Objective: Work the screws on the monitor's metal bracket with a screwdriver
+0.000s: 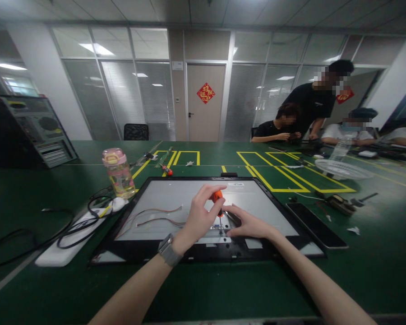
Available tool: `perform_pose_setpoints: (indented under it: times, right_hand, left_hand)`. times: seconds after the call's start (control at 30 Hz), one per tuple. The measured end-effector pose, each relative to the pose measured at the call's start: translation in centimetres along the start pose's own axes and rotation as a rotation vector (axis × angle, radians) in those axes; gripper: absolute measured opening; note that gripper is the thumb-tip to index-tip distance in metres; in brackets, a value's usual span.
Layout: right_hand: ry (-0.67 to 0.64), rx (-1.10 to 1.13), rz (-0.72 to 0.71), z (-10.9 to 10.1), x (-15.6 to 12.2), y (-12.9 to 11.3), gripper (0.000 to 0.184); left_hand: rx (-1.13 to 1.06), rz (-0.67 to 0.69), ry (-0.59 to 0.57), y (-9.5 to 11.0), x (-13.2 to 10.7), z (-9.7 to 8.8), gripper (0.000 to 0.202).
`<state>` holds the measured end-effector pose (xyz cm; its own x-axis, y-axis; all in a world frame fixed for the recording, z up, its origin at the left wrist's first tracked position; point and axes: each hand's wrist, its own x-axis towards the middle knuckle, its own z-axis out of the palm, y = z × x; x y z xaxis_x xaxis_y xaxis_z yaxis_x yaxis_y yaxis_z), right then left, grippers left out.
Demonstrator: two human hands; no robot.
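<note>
My left hand, with a watch on its wrist, is closed around the orange handle of a screwdriver. The screwdriver stands nearly upright, its shaft pointing down at a small metal plate on the back of a flat display panel. Beside the shaft, my right hand rests on the panel with thumb and fingers apart; what lies under its fingertips is partly hidden. Thin cables run across the panel left of my left hand.
Left of the panel are a white power strip, black cords and a pink-lidded bottle. A phone lies at right, near a brown tool. Another screwdriver lies behind. A computer case stands left; several people are across the table.
</note>
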<state>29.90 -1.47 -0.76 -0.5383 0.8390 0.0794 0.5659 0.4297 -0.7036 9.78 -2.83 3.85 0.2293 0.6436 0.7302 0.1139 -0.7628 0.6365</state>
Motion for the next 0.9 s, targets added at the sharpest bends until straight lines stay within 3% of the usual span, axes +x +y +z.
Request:
perform_pose_setpoints:
  times: [0.13, 0.3, 0.5, 0.7, 0.9]
  right_hand:
    - [-0.008, 0.007, -0.022, -0.04, 0.01, -0.07, 0.073]
    - [0.005, 0.025, -0.037, 0.04, 0.05, 0.07, 0.074]
    - [0.004, 0.013, -0.028, 0.0, 0.0, 0.29, 0.074]
    - [-0.011, 0.006, -0.014, -0.07, -0.07, -0.22, 0.074]
    - [-0.023, -0.02, 0.017, -0.05, 0.05, -0.12, 0.075]
  left_hand:
    - [-0.109, -0.036, -0.062, 0.12, -0.18, -0.01, 0.028]
    - [-0.007, 0.003, 0.019, 0.16, -0.22, 0.12, 0.018]
    - [-0.119, -0.027, -0.05, 0.05, -0.27, 0.14, 0.03]
    - [-0.028, -0.01, 0.044, 0.1, -0.12, 0.19, 0.017]
    - [-0.147, -0.075, -0.042, 0.29, -0.13, 0.0, 0.031]
